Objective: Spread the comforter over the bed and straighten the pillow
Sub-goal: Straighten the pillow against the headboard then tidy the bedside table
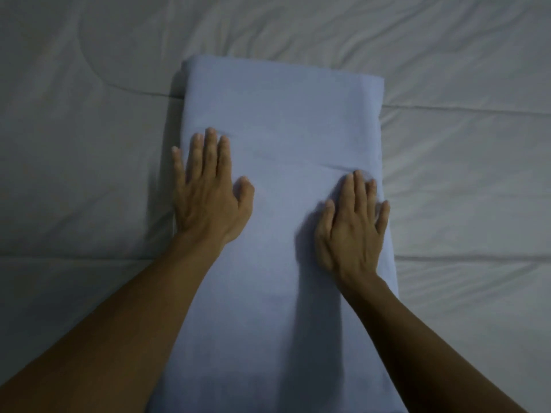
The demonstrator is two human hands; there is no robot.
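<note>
The blue pillow (277,204) lies lengthwise on the pale comforter (89,174). Both hands rest flat on it, fingers spread: the left hand (208,192) at its left edge, the right hand (354,228) at its right edge.

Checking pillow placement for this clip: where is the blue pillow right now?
In the head view, the blue pillow lies centre frame on the pale comforter, running lengthwise away from the camera, with the left hand and right hand flat on it.
</note>
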